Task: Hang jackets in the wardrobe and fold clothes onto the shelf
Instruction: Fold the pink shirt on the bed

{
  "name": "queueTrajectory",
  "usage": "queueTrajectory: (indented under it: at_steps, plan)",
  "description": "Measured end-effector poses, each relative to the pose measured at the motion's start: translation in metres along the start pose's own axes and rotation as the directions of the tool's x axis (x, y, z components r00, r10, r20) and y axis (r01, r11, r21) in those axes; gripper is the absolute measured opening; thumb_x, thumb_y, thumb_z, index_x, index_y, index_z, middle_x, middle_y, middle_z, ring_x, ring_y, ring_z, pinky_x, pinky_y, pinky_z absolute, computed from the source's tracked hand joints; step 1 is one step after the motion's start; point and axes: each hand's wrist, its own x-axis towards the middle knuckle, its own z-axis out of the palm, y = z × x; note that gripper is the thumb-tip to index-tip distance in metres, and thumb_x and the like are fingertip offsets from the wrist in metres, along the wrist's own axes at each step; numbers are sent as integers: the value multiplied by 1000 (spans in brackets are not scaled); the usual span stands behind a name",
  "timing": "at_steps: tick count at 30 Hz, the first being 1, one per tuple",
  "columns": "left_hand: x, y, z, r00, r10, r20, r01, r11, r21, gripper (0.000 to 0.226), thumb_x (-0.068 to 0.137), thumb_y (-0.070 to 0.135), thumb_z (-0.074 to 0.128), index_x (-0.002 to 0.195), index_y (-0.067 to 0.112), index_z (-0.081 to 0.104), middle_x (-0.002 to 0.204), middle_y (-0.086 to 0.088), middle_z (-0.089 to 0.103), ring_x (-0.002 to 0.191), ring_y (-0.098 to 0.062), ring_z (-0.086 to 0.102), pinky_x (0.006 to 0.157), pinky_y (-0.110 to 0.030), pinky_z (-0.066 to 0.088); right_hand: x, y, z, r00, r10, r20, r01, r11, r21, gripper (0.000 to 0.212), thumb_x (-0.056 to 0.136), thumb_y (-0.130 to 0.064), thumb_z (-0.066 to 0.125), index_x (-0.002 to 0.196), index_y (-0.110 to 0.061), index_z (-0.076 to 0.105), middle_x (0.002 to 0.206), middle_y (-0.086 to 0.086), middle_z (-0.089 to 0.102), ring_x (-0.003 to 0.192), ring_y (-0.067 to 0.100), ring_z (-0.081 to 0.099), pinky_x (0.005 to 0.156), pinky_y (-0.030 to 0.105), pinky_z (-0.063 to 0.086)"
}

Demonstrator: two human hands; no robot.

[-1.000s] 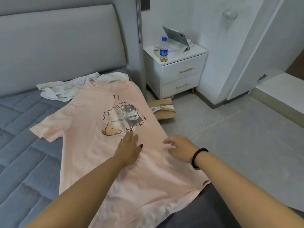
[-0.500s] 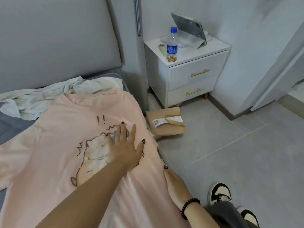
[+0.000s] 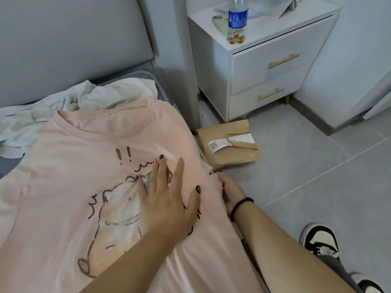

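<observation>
Pink cotton T-shirt with cartoon print (image 3: 69,166) lies flat, face up, along the bed's right edge, collar toward the headboard. Left hand (image 3: 167,199) flat on the print, fingers spread, pressing. Right hand (image 3: 229,191) at the shirt's right side over the bed edge; fingers hidden by fabric, can't tell if it grips. Crumpled white garment (image 3: 53,111) sits at the headboard end, touching the collar, unfolded. Judgement: early, no fold made yet, nothing on a shelf; wardrobe not in view.
</observation>
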Motion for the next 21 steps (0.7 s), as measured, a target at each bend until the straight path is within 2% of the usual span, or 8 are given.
queueTrajectory:
  at_steps: [4,7,10,13,14,16,19,21]
  plan:
    - [-1,-1,1,1000,3,-14,-3,1000,-9,74,86,68,6,153,40,-9,164,-4,-5,150,-19,-11,119,-48,-2,17,-18,2,978,-104,-184,69,980,-186,32,88,-13,62,117,0,60,97,13,67,83,27,62,79,36,52]
    - [0,0,0,1000,0,-20,-1,1000,-24,74,86,67,7,153,39,-6,164,-4,-3,150,-19,-10,119,-49,-1,21,-30,-6,957,-124,-262,139,989,39,34,88,-11,60,121,-2,58,114,16,65,100,30,63,94,43,51]
    - [-1,1,-1,1000,-5,-18,5,1000,-16,74,85,68,4,152,40,-10,164,-4,-6,150,-19,-12,119,-48,-3,12,-41,-11,932,-236,-275,311,911,272,31,90,-3,54,120,-3,61,108,14,66,89,27,64,88,40,53]
    - [-1,1,-2,1000,-10,-22,9,1000,-26,74,85,68,4,152,40,-10,164,-3,-7,150,-18,-13,119,-47,-5,-6,-56,1,779,-538,-323,597,794,117,13,89,-6,55,99,-11,64,94,5,66,80,18,61,69,32,53]
    - [-1,2,-2,1000,-9,-23,8,999,-34,74,85,68,4,152,40,-10,164,-3,-7,150,-18,-13,119,-47,-6,-16,-61,9,658,-707,-261,713,696,-88,10,90,-10,55,97,-15,60,90,-2,63,76,12,59,64,25,49]
    - [-1,1,-2,1000,-7,-21,7,999,-43,73,86,69,4,152,40,-12,164,-3,-9,149,-17,-15,119,-47,-8,-35,-65,24,388,-907,162,848,283,-447,19,91,-12,54,108,-21,54,97,-9,60,80,1,57,66,15,45]
    - [-2,0,-2,1000,-7,-18,6,999,-38,75,85,68,5,152,39,-12,163,-3,-9,149,-17,-15,119,-47,-8,-39,-54,30,360,-590,723,803,-198,-562,33,92,-3,50,123,-12,54,141,-4,46,130,-1,39,99,11,36]
    - [-1,0,-1,1000,-9,-22,8,999,-42,77,84,68,5,152,38,-12,164,-3,-9,149,-17,-14,119,-47,-8,-37,-48,23,369,-531,763,819,-203,-537,26,91,1,48,112,-12,57,147,-7,39,138,-6,23,106,7,24]
